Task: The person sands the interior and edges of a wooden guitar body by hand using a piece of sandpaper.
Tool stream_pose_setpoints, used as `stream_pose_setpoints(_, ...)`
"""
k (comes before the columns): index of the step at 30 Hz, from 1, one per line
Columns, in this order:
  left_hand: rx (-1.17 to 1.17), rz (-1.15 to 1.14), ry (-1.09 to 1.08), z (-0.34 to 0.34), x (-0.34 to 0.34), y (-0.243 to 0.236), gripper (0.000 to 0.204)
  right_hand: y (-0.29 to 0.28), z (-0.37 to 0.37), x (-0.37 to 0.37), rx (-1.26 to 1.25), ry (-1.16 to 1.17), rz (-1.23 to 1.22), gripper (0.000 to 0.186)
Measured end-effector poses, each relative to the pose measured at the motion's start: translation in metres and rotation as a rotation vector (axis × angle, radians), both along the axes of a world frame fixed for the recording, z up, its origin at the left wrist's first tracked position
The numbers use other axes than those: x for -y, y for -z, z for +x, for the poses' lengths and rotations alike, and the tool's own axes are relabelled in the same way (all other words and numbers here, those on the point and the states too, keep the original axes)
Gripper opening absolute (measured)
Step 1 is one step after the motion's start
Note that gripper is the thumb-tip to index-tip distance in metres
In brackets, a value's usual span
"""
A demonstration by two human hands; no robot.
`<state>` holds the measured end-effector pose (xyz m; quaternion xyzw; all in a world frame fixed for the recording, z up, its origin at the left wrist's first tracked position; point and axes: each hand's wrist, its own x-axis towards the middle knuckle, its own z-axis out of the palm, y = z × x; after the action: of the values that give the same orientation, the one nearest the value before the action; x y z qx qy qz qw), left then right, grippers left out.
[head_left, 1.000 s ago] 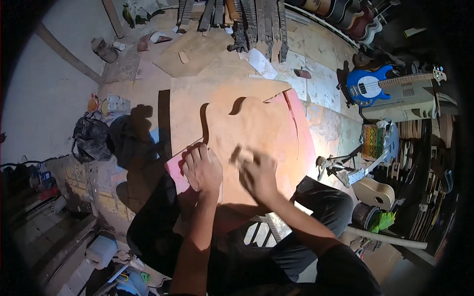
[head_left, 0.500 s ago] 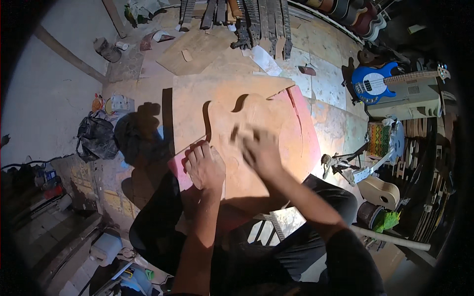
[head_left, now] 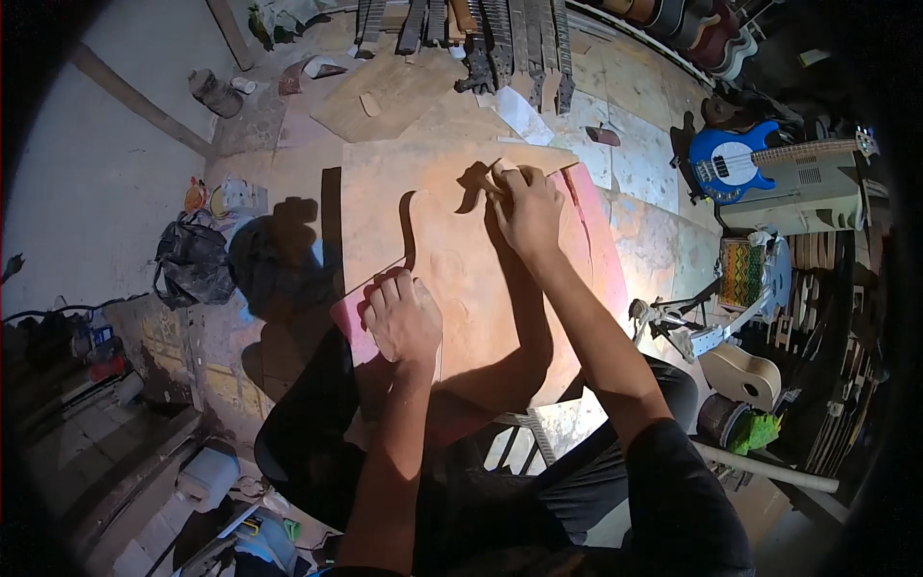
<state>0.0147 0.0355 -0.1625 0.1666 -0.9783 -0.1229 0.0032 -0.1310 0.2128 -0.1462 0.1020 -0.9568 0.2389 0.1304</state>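
Note:
A pale wooden electric-guitar body (head_left: 471,288) lies flat in front of me, its two horns pointing away. Beneath it are a tan wooden board (head_left: 370,173) and a pink sheet (head_left: 601,240). My left hand (head_left: 402,313) rests on the body's left edge, fingers spread and touching the wood. Over the right horn, my right hand (head_left: 529,207) is closed on a small pale block (head_left: 502,170), pressed to the horn's far end. The underside of that block is hidden, and its exact kind cannot be made out.
Several guitar necks (head_left: 481,38) lie at the far side. A blue bass guitar (head_left: 735,163) and an unfinished acoustic guitar body (head_left: 740,375) are at the right. At left are a black bag (head_left: 192,260) and a plastic jug (head_left: 207,478). A white pipe (head_left: 769,464) lies near my right elbow.
My right hand has moved away from me, from the middle of the guitar body to the right horn's tip, with the small block. My left hand stays on the left edge.

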Motion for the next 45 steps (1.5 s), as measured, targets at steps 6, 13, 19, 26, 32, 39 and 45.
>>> stream_pose_setpoints(6, 0.000, 0.000, -0.025, 0.002, 0.007, 0.002, 0.032, 0.002, 0.111, 0.011, 0.074, -0.321, 0.042, 0.032)
stream_pose_setpoints(13, 0.074, 0.024, -0.017, 0.000, 0.003, -0.002, 0.034, 0.003, 0.012, 0.020, -0.022, 0.117, -0.011, 0.032)
stream_pose_setpoints(19, 0.023, 0.032, -0.020, 0.001, 0.004, 0.000, 0.035, 0.038, 0.071, 0.013, 0.000, -0.268, 0.088, 0.034)
stream_pose_setpoints(26, -0.020, -0.004, -0.001, 0.001, 0.003, 0.005, 0.029, 0.022, 0.077, 0.044, 0.047, -0.015, 0.079, 0.031)
stream_pose_setpoints(32, -0.006, 0.034, -0.015, 0.002, 0.002, -0.001, 0.031, 0.007, -0.001, -0.001, 0.098, 0.019, 0.063, 0.024)
stream_pose_setpoints(39, -0.063, -0.006, -0.020, 0.004, 0.006, 0.009, 0.032, 0.013, 0.106, 0.036, 0.044, -0.250, -0.030, 0.029)
stream_pose_setpoints(45, 0.015, 0.037, -0.013, -0.001, 0.002, -0.002, 0.031, 0.002, 0.011, 0.004, -0.125, 0.156, 0.002, 0.025)
